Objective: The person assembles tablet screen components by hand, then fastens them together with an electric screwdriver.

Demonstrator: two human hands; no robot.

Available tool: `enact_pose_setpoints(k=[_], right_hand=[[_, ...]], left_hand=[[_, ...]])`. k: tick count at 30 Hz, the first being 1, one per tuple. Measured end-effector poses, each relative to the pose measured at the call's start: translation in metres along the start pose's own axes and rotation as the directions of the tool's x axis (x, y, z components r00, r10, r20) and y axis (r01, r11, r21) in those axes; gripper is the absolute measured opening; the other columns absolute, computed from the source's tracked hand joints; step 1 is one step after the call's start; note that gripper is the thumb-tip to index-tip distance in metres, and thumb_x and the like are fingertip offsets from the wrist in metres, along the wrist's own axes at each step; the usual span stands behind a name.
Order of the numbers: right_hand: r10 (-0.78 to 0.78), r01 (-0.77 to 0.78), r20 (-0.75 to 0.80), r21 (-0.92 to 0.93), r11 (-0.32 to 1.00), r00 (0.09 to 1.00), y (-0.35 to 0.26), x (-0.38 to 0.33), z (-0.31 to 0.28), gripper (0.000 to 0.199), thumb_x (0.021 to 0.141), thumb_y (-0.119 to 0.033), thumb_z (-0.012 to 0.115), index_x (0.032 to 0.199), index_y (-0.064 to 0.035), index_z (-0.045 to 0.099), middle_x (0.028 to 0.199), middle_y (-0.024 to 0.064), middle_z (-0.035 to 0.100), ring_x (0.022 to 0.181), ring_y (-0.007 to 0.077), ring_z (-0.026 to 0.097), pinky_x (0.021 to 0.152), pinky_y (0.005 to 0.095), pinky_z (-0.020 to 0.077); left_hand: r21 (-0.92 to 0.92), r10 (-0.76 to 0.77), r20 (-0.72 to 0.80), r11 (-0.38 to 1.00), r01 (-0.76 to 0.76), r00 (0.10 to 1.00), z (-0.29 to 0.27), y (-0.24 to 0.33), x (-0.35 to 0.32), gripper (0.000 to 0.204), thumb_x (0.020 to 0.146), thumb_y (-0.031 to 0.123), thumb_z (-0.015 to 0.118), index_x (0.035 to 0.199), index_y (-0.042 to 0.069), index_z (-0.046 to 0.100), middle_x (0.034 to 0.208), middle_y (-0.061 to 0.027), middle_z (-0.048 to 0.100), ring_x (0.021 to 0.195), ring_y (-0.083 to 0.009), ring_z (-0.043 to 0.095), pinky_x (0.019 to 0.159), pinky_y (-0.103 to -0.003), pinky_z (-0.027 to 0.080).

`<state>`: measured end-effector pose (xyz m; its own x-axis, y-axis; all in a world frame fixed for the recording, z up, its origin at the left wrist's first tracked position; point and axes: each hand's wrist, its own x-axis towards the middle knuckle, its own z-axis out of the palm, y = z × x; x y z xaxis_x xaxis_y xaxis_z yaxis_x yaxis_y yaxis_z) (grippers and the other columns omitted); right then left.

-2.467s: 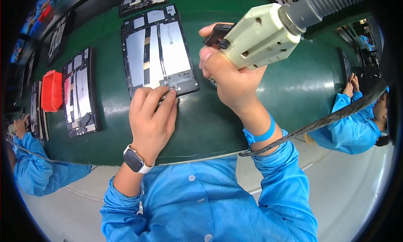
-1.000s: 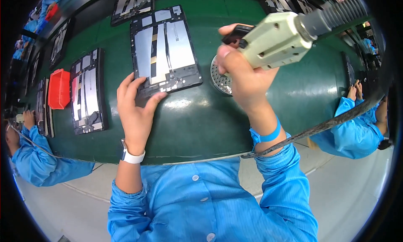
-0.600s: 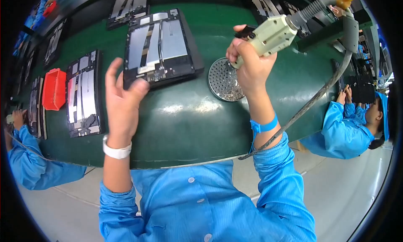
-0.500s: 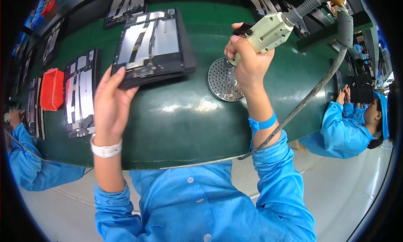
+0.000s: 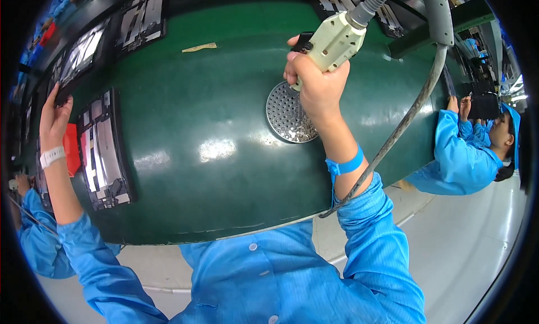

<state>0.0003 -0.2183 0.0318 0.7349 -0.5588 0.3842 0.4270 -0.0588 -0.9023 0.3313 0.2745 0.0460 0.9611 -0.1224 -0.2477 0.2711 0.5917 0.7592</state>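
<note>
At the far left, my left hand [image 5: 54, 121] is closed on the near edge of an opened tablet [image 5: 83, 54] with silver and black inner parts. The tablet is tilted, and I cannot tell whether it touches the table. My right hand [image 5: 323, 88] is wrapped round a pale green electric screwdriver [image 5: 336, 42]. Its lower end is over a round metal tray [image 5: 281, 105] with rows of holes and small screws in it; my hand hides part of the tray. Another opened tablet [image 5: 105, 153] lies right of my left forearm.
A red bin [image 5: 72, 150] is partly behind my left forearm. Further opened tablets [image 5: 141, 21] line the far side of the green table [image 5: 224, 183]. A yellowish strip [image 5: 199, 47] lies there. The screwdriver's grey cable [image 5: 412, 110] crosses my right arm. A co-worker [image 5: 471, 150] is at right.
My left hand has carried the tablet from the middle of the table to the far left. The yellowish strip has come into view. My right hand keeps the screwdriver over the tray.
</note>
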Motion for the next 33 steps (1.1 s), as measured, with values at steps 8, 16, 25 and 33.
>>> enact_pose_setpoints(k=[8,16,25,33], right_hand=[[0.083,-0.083,-0.013,0.062,0.995,0.996,-0.002,-0.003,0.003,0.02,0.08,0.004,0.06,0.1,0.0075,0.059,0.066,0.0068,0.056,0.051,0.0143,0.053,0.051,0.0285,0.0454],[0.039,-0.039,-0.002,0.078,0.996,0.999,0.002,-0.005,-0.01,0.027,0.081,0.007,0.065,0.106,0.0043,0.056,0.094,0.011,0.066,0.058,0.0113,0.057,0.049,0.0249,0.0467],[0.008,-0.01,0.037,0.058,0.998,0.999,0.002,-0.007,-0.011,0.031,0.081,0.009,0.063,0.11,0.0038,0.053,0.098,0.012,0.065,0.06,0.0104,0.057,0.051,0.0243,0.0475],[0.047,-0.051,0.071,0.049,0.997,0.996,-0.001,-0.011,-0.007,0.033,0.081,0.008,0.064,0.112,0.0016,0.053,0.103,0.0103,0.066,0.067,0.0087,0.059,0.055,0.0235,0.0487]], left_hand=[[0.821,0.197,-0.204,0.569,0.058,0.959,-0.033,0.016,0.081,0.035,0.088,0.018,0.069,0.122,0.01,0.064,0.101,-0.0106,0.065,0.101,-0.0257,0.061,0.092,-0.046,0.047],[0.809,0.379,0.478,-0.541,-0.229,0.793,0.126,-0.108,0.024,0.066,0.083,0.057,0.068,0.112,-0.001,0.07,0.106,-0.0233,0.071,0.102,-0.0379,0.068,0.093,-0.043,0.051],[0.875,0.097,0.021,-0.483,0.028,0.995,0.165,-0.123,0.048,0.105,0.057,0.074,0.081,0.118,-0.01,0.065,0.126,-0.0233,0.064,0.115,-0.0334,0.064,0.098,-0.037,0.048],[0.92,0.047,0.074,-0.39,-0.05,0.996,0.157,-0.125,0.041,0.106,0.058,0.077,0.079,0.114,-0.013,0.066,0.114,-0.0259,0.068,0.101,-0.0342,0.068,0.085,-0.036,0.054]])
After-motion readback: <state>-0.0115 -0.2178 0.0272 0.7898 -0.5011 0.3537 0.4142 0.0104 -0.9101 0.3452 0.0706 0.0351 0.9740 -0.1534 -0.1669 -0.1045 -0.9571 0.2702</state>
